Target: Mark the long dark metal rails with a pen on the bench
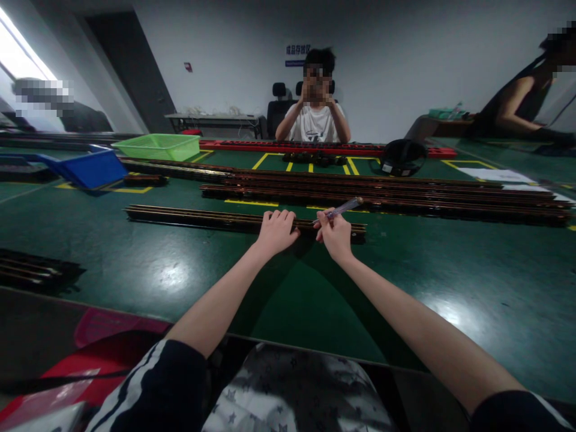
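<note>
A narrow bundle of long, dark strips [193, 219] with brassy edges lies across the green table in front of me. My left hand [276, 233] rests on the bundle near its middle, fingers curled over the far edge and thumb on the near side. Just to the right, my right hand [335, 236] is closed around a small screwdriver [345, 207] with a clear handle. Its handle points up and right, and its thin tip is at the strips between my hands. Whether the tip touches a strip I cannot tell.
Behind the bundle lies a longer stack of dark strips [405, 195]. A green basket [157, 147], blue bin [96, 168] and black round container [404, 157] stand farther back. More strips [36, 268] lie at left. A person [314, 123] sits opposite; another [513, 108] is at right.
</note>
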A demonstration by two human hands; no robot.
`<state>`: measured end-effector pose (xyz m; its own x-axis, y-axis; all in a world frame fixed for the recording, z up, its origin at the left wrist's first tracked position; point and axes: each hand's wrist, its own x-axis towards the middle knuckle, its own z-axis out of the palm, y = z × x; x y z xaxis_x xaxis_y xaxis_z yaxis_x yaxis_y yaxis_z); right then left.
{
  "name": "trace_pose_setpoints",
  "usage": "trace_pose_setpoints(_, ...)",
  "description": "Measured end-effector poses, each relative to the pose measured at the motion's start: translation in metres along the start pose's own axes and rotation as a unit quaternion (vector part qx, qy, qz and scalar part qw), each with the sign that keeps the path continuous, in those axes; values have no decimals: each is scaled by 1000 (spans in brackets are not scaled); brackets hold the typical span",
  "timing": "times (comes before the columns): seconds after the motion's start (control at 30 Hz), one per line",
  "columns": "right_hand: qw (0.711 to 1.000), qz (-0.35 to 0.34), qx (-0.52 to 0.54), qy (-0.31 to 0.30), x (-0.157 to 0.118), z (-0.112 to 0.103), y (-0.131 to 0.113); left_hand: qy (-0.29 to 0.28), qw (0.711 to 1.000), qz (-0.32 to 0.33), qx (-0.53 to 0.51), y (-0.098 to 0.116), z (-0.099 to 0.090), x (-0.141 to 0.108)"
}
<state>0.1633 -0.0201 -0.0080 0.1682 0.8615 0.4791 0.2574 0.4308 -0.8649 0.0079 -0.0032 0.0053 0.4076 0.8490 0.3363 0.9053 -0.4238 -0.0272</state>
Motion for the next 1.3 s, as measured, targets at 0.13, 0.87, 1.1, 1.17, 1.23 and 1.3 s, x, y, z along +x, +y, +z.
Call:
trace_pose_setpoints(0.13,1000,-1,2,5,0,1,1,2,1000,7,-9,0,1,0)
trace_pose_setpoints(0.87,998,-30,-8,56,-1,-2,-2,4,999,32,-44,-5,4,-2)
trace_pose_setpoints(1.1,998,-24,-24,51,-1,-2,-1,-2,998,33,-44,-6,2,-2)
trace_pose_setpoints(1.17,999,-15,-32,39,0,-2,0,-4,999,33,-43,-6,2,-2)
trace_pose_setpoints(1.23,999,-12,-39,30,0,-2,1,-1,999,35,-41,-6,2,-2)
trace_pose_setpoints(1.3,999,-14,-44,29,0,-2,1,1,998,39,-40,-6,3,-2)
